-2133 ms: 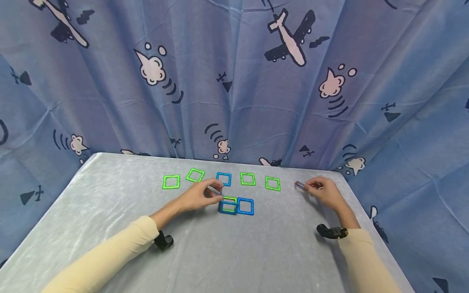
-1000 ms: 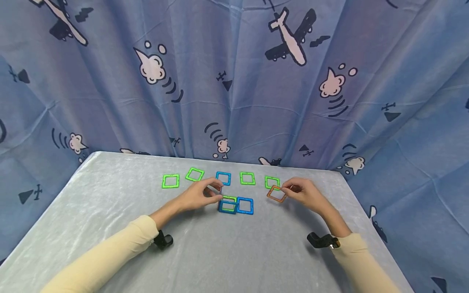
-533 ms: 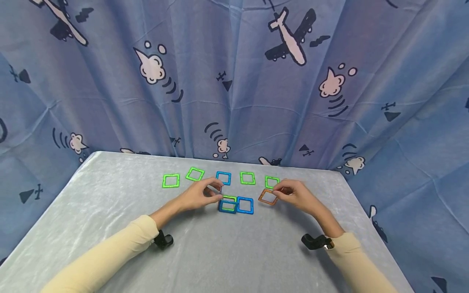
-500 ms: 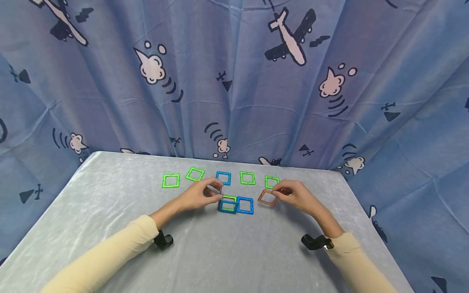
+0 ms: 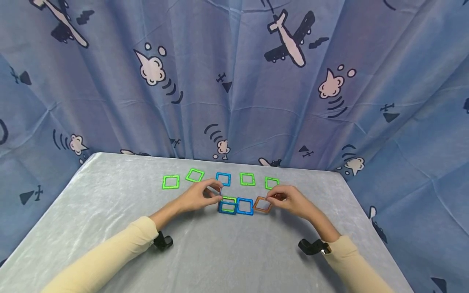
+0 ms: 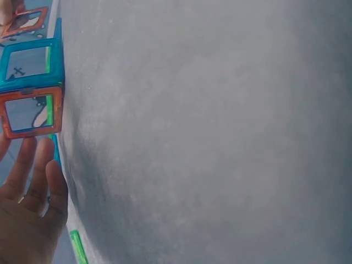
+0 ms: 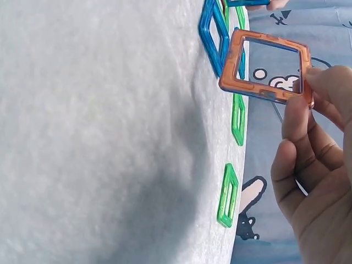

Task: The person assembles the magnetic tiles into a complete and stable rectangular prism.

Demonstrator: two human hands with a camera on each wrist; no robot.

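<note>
My right hand (image 5: 293, 200) pinches an orange square magnetic tile (image 5: 263, 211) by its edge, tilted above the table. The tile's left edge is right beside a flat blue tile (image 5: 245, 213). That blue tile adjoins a small build: a green tile (image 5: 229, 198) at the bottom and a blue tile (image 5: 228, 213) at the front. On the build's left side, my left hand (image 5: 200, 195) holds a second orange tile (image 6: 33, 133) upright between thumb and fingers. In the head view that tile shows only as a thin edge. The left wrist view shows its face beside the blue one.
Along the back of the white-covered table (image 5: 139, 252) lie green tiles (image 5: 171, 187), (image 5: 247, 184) and a blue tile (image 5: 223, 174). Another green tile (image 5: 272, 178) lies just behind my right hand. A blue curtain (image 5: 198, 122) hangs behind the table.
My right hand has carried its orange tile leftward from the table's right side to beside the flat blue tile, turning it from edge-on to face-on. My left hand has stayed in place.
</note>
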